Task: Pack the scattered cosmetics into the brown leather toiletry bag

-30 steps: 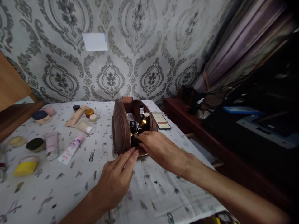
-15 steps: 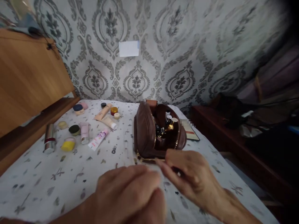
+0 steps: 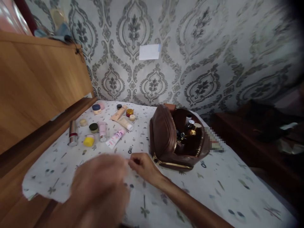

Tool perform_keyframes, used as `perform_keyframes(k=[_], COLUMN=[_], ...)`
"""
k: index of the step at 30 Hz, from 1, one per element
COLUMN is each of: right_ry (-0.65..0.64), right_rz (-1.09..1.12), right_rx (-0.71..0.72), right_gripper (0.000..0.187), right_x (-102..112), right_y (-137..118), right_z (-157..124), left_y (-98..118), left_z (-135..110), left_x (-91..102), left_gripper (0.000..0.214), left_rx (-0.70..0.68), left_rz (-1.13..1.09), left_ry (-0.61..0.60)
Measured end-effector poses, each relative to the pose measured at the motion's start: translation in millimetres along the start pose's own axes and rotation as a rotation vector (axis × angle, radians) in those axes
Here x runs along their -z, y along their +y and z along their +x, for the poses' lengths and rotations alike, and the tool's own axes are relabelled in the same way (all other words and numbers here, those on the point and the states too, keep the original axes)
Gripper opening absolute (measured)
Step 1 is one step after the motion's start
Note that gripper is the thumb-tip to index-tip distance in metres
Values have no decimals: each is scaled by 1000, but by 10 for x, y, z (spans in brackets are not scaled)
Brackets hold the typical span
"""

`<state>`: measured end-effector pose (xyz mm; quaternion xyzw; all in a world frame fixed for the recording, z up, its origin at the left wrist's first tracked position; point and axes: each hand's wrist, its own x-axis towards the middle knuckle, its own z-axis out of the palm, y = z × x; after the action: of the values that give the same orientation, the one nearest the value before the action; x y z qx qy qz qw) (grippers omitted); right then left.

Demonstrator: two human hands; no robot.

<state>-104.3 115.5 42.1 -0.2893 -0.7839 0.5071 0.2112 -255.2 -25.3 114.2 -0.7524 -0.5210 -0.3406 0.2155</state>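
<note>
My left hand [image 3: 101, 182] is low in the foreground and smeared by motion, so its fingers cannot be made out. Just right of it, my right hand [image 3: 143, 166] has its fingers curled in toward the thumb; whatever may be between them is hidden. Beyond and to the right of that hand stands a brown toiletry bag [image 3: 162, 129], its top unzipped. Several small bottles [image 3: 191, 124] with silver, white and gold parts show inside it. A printed white and pink tube [image 3: 115, 138] lies ahead of my hands, near a pink tube [image 3: 102, 131].
On the patterned white cloth [image 3: 144, 193] lie a yellow container [image 3: 89, 140], a dark-lidded jar [image 3: 93, 128], a silver cylinder [image 3: 73, 133], beige tubes [image 3: 119, 112] and several other small jars. A wooden panel [image 3: 47, 76] borders the left; a papered wall stands behind.
The view has swung left, so bag and cosmetics sit farther right. My right hand has moved left from the bag's front edge to the cloth beside it. My left hand has also moved left.
</note>
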Motion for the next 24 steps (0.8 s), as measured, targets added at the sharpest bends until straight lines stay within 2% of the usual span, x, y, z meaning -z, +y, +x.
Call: perform_keyframes(k=[2, 4, 7, 9, 11, 14, 18, 24], right_ry=[38, 113, 198, 168, 132, 125, 117, 125], right_rz=[238, 370, 349, 298, 285, 303, 307, 276], right_rx=[-96, -132, -61, -12, -1, -20, -42, -4], right_gripper=[38, 40, 44, 45, 46, 48, 49, 47], right_x=[-86, -158, -210, -209, -196, -180, -185, -214], right_y=[63, 142, 259, 310, 325, 296, 258, 319], right_z=[165, 273, 302, 262, 214, 177, 175, 168], left_y=[-227, -484, -807, -924, -966, -956, -936, -1040], left_z=[248, 378, 292, 145, 29, -12, 44, 34], left_x=[-353, -742, -1189, -1332, -1364, -1301, -1203, -1129], left_gripper=[25, 25, 33, 40, 44, 42, 18, 16], left_rx=[75, 200, 339, 384, 395, 382, 374, 503], left_rz=[16, 35, 112, 126, 118, 82, 53, 346], left_ry=[25, -88, -317, -408, -458, -479, -473, -344])
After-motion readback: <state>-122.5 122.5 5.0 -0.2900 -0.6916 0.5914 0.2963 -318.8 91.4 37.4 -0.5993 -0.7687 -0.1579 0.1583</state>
